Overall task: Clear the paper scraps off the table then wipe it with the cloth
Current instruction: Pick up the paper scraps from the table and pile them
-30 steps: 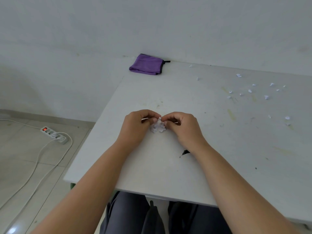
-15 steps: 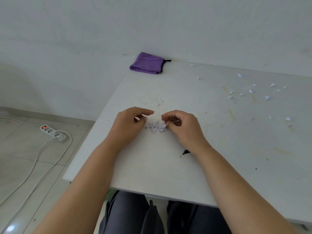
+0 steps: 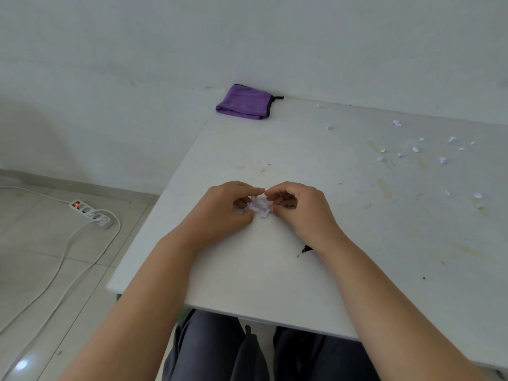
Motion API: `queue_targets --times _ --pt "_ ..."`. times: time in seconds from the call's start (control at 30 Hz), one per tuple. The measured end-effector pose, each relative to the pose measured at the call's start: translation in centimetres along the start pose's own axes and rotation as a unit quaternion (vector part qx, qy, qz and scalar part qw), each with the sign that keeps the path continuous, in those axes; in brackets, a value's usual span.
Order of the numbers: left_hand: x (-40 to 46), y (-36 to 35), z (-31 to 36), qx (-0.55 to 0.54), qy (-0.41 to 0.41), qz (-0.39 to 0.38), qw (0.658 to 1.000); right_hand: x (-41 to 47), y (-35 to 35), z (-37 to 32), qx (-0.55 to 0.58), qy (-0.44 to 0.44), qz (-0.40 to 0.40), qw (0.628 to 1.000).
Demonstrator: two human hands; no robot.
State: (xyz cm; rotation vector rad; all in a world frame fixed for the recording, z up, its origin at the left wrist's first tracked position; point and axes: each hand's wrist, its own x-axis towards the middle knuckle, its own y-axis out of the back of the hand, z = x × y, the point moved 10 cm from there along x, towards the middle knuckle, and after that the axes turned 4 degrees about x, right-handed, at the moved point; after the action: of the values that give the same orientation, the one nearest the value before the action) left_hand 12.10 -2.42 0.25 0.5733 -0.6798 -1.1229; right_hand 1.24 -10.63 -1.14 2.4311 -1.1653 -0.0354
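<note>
A small heap of white paper scraps [image 3: 259, 206] lies on the white table [image 3: 275, 270] near its left side. My left hand [image 3: 228, 204] and my right hand [image 3: 297, 207] cup the heap from both sides, fingertips almost touching above it, pressing the scraps together. More loose scraps [image 3: 442, 160] are scattered over the far right of the table. The folded purple cloth [image 3: 246, 103] lies at the far left corner against the wall, well beyond both hands.
A black mark [image 3: 304, 250] sits on the table just by my right wrist. Yellowish stains streak the right half. On the tiled floor to the left lies a white power strip [image 3: 90, 214] with its cable. My knees show under the near edge.
My hands had parted half a second ago, leaving the scraps spread between them. Now both have closed in again and bunched the scraps into a tighter heap.
</note>
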Motion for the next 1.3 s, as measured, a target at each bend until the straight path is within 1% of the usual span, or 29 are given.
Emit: queue_targets --times 0.13,0.27,0.33,0.43,0.53,0.6,0.67,0.77,0.83,0.9,0.97,1.07,1.2,1.3 --pt "0.0 -0.3 -0.4 -0.006 0.015 -0.010 1.000 0.1 0.0 0.0 0.007 -0.001 -0.003 1.000" --pt "0.1 -0.2 -0.5 -0.065 0.031 -0.012 0.997 0.0 0.3 -0.1 0.036 -0.010 0.004 0.999" --pt "0.2 0.2 0.0 -0.073 0.024 -0.002 0.997 0.0 1.1 0.1 0.087 -0.037 0.020 0.995" --pt "1.1 0.8 1.9 -0.036 0.001 0.017 0.999 0.0 3.8 0.2 0.176 -0.079 0.062 0.979" --pt "2.8 0.7 5.0 -0.032 -0.027 0.030 0.999 -0.5 8.1 -0.1 0.189 -0.075 0.108 0.973" --pt "4.2 -0.8 7.6 -0.018 -0.056 0.015 0.998 -1.4 11.3 0.3 0.146 -0.072 0.137 0.977" --pt "5.5 -3.4 10.4 -0.005 -0.087 -0.014 0.996 -2.7 14.8 1.2 0.053 -0.066 0.171 0.982" --pt "6.8 -8.8 14.6 0.026 -0.143 -0.082 0.986 -5.3 19.9 2.7 -0.086 -0.067 0.212 0.971" --pt "7.3 -12.9 17.5 0.053 -0.184 -0.126 0.973 -7.3 22.7 3.9 -0.148 -0.081 0.217 0.961" --pt "7.5 -16.7 19.8 0.070 -0.206 -0.163 0.962 -9.5 25.3 5.2 -0.197 -0.100 0.212 0.952" --pt "7.7 -20.0 21.9 0.078 -0.220 -0.185 0.955 -11.7 28.0 6.3 -0.226 -0.117 0.218 0.942" --pt "7.7 -23.8 25.0 0.087 -0.249 -0.196 0.944 -15.0 32.2 7.5 -0.254 -0.132 0.250 0.925" --pt "7.4 -27.5 29.1 0.094 -0.291 -0.190 0.933 -18.8 37.4 9.1 -0.301 -0.155 0.297 0.893" --pt "7.6 -29.4 31.3 0.095 -0.304 -0.183 0.930 -20.3 40.4 10.6 -0.310 -0.169 0.310 0.883"
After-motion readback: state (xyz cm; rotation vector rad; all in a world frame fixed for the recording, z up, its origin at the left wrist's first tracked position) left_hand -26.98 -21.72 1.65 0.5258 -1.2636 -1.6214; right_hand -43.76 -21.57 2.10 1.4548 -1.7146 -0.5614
